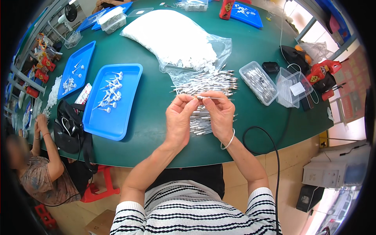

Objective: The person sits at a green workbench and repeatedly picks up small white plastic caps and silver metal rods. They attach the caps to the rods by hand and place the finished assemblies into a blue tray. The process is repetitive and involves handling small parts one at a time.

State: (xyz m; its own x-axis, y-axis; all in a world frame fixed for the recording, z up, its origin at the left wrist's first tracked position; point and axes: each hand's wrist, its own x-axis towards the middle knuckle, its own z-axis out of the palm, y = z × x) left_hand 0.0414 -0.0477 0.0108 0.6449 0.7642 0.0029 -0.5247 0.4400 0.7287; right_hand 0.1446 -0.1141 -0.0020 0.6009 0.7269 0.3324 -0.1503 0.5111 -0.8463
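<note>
Smooth green surface [152, 131]. Toward near edge: heap of slim silvery rods [207, 81]; left of it, blue rectangular plastic tray [111, 127]. Toward far edge: clear plastic bag [222, 44], white pieces inside.

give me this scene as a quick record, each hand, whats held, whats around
Left hand: pinching a slim piece
Right hand: pinching the same piece
Surface: green table
Below and beyond hands: heap of slim silvery pieces
Beyond heap: clear bag, small white parts
Left: blue tray, white-headed pieces
Right: clear box of silvery pieces
</note>
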